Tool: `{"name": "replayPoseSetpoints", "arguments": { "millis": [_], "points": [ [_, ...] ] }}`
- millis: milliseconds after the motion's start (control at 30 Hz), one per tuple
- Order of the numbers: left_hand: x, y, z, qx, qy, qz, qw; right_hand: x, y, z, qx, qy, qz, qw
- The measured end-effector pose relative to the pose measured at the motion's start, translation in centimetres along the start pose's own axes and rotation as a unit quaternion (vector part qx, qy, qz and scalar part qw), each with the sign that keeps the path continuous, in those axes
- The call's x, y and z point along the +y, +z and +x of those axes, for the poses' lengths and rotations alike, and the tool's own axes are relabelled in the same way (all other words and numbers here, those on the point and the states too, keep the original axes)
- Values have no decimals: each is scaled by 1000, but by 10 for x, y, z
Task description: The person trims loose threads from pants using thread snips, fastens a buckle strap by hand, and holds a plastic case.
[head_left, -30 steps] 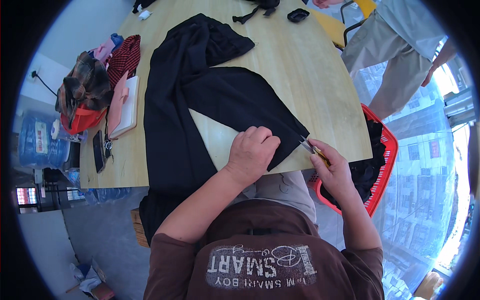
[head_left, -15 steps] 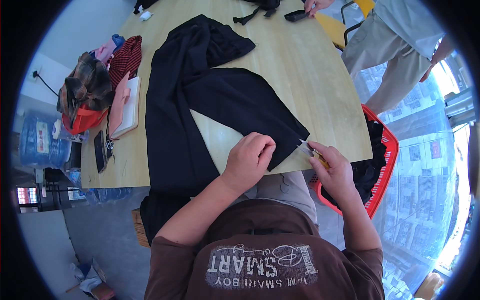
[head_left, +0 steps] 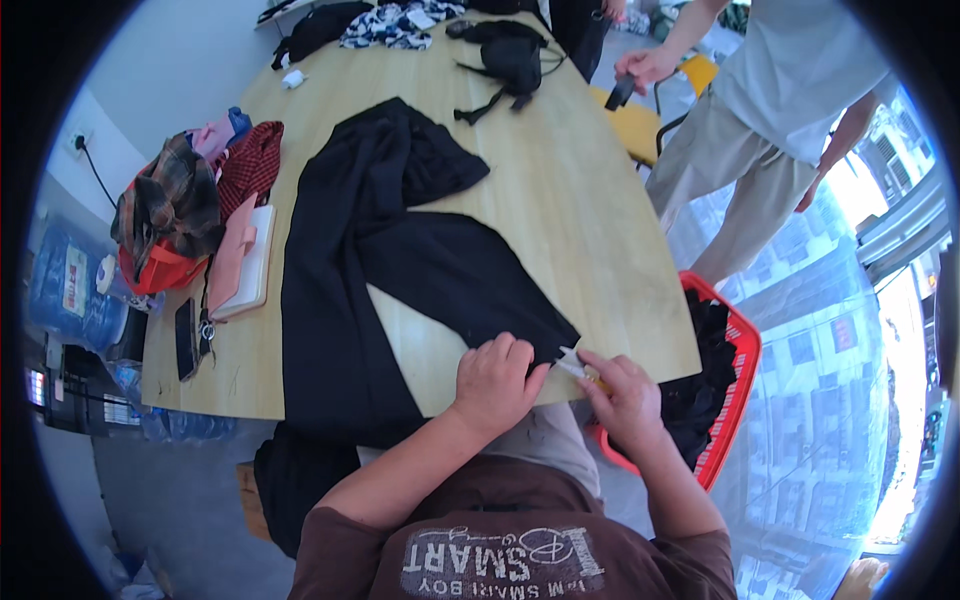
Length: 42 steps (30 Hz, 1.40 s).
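Note:
Black trousers (head_left: 335,290) lie spread over the wooden table, one leg reaching toward me and to the right, the other hanging over the near edge. At the hem of the right-hand leg, my left hand (head_left: 500,378) is closed on the cloth, thumb against curled fingers. My right hand (head_left: 625,395) grips thread snips (head_left: 572,362) with pale blades and a yellowish handle. The blade tips point at the hem, close to my left fingertips. Whether they touch a thread is too small to tell.
On the wooden table (head_left: 590,240) are a pink notebook (head_left: 238,265), a phone (head_left: 187,340), bundled cloths (head_left: 170,195) and a black strapped item (head_left: 512,65). A red basket (head_left: 735,395) of dark cloth stands at the right. Beyond it a person (head_left: 760,110) holds a small black object.
My view has tilted up, showing more of the table's far end. My left hand has shifted onto the hem's near corner. The other person has lifted the black object off the table.

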<state>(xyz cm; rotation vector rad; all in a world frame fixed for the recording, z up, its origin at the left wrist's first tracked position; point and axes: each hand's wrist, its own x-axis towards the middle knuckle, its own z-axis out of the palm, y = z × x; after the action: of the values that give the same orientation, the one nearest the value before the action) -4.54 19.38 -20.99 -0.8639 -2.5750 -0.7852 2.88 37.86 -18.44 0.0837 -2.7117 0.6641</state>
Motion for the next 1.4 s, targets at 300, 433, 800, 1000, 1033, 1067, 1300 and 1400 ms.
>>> {"name": "replayPoseSetpoints", "arguments": {
  "millis": [300,433,800,1000,1033,1067,1300,1400],
  "points": [
    [-7,11,-10,21,43,11,999,-1,17,10,1,19,16,1000],
    [-12,17,-12,40,65,-4,997,1,28,19,8,17,3,1000],
    [-18,21,-14,37,34,-62,997,3,59,29,30,6,-64,997],
    [-18,19,-14,31,30,-68,997,3,60,28,44,0,-63,997],
    [-17,18,-14,29,28,-70,997,3,60,28,46,-1,-63,997],
    [-17,18,-14,28,25,-72,997,2,60,29,49,-2,-63,997],
    [-18,17,-13,33,37,-63,997,2,60,28,72,-13,-68,995],
    [-17,17,-12,32,42,-65,996,-1,55,28,75,-10,-68,995]
  ]
}}
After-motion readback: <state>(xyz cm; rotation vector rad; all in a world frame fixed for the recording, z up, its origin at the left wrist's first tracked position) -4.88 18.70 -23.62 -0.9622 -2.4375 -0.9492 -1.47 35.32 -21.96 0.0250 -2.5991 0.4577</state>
